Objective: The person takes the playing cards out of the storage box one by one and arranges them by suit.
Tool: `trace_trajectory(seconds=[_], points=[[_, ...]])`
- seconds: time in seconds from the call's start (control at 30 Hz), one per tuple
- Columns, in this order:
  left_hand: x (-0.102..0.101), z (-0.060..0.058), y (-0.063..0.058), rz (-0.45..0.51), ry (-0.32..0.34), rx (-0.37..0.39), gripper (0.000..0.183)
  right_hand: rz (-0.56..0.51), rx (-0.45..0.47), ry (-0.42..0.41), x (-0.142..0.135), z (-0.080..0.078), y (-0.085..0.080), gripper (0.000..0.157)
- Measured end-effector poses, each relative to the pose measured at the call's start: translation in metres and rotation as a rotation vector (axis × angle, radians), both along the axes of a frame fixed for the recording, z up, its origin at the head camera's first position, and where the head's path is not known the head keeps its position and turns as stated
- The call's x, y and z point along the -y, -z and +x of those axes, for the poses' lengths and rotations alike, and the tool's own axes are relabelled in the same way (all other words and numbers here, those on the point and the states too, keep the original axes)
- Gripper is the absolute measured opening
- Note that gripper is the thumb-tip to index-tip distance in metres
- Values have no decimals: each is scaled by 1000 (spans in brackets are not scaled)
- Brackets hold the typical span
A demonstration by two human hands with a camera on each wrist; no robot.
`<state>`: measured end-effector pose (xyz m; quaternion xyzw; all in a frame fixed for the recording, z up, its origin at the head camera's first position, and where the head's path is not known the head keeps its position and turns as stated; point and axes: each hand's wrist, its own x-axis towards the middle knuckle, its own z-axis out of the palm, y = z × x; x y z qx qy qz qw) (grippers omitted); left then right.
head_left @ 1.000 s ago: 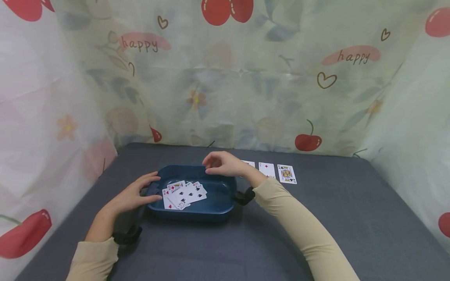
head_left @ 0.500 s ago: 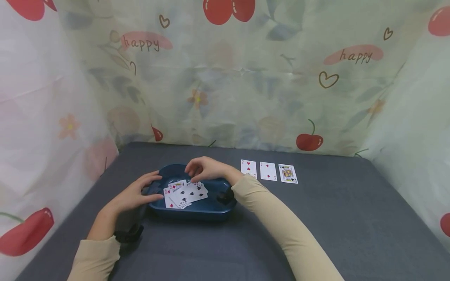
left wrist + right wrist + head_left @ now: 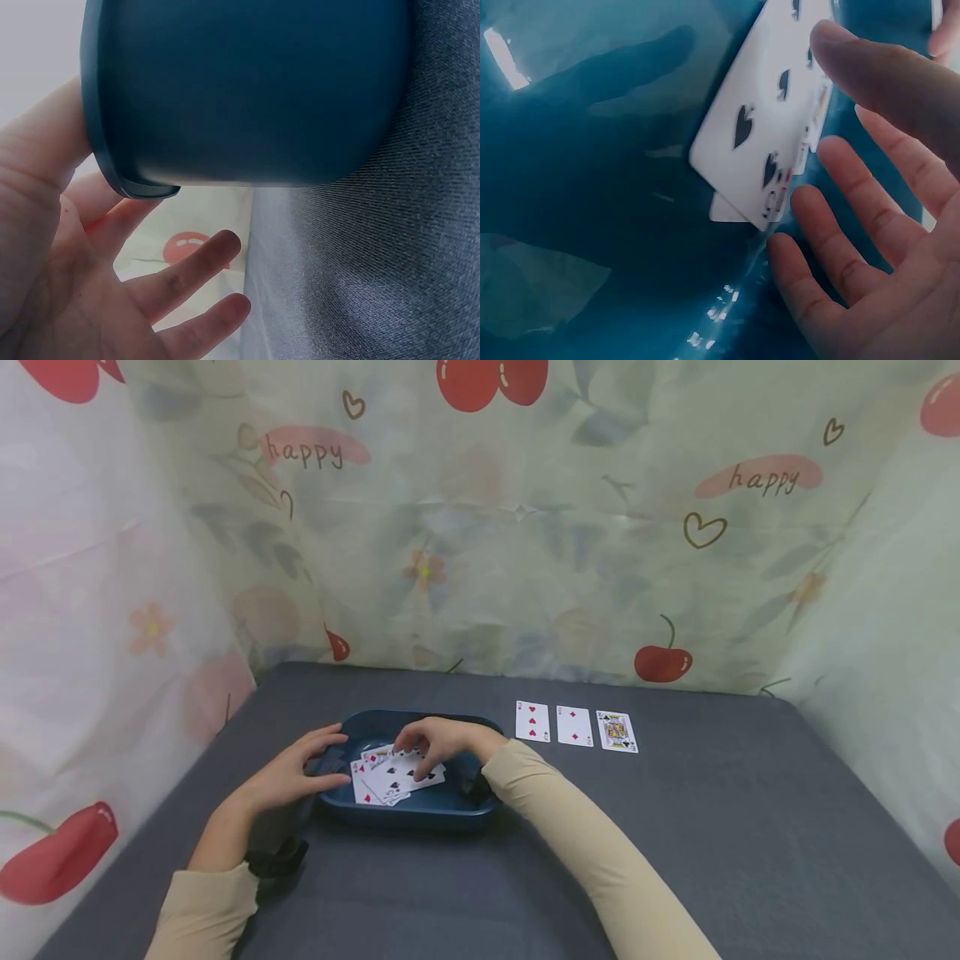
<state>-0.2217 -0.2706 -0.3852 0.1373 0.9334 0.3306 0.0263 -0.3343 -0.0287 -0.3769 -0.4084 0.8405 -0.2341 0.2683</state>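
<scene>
While tray [image 3: 408, 821] encloses cards [image 3: 386, 779], card row [image 3: 574, 727] beside

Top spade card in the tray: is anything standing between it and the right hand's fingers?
Nothing visible stands between them. The right hand is over the tray, past its rim, and in the right wrist view its thumb overlaps the spade card. The left hand sits at the tray's left end, out of the way.

The tray [image 3: 416, 817] is blue, the spade-patterned card [image 3: 759, 116] white.
</scene>
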Motion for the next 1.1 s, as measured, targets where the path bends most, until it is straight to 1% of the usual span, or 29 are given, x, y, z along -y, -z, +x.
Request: trace_trajectory(seconds=[0.13, 0.33, 0.57, 0.7, 0.8, 0.9, 1.0, 1.1], points=[[1, 0, 1, 3, 2, -2, 69, 32, -33, 1, 1, 2, 4, 54], [0, 0, 0, 2, 1, 0, 69, 71, -85, -5, 3, 6, 5, 57], [0, 1, 0, 7, 2, 2, 69, 119, -173, -1, 3, 8, 5, 54], [0, 1, 0, 10, 3, -3, 70, 127, -202, 3, 3, 8, 6, 53], [0, 1, 0, 7, 0, -8, 70, 106, -189, 21, 2, 7, 6, 48], [0, 0, 0, 7, 1, -11, 69, 57, -155, 29, 0, 5, 6, 40], [0, 0, 1, 9, 4, -11, 69, -7, -105, 21, -2, 2, 5, 32], [1, 0, 1, 8, 6, -8, 68, -69, -46, 15, -5, 0, 0, 28]])
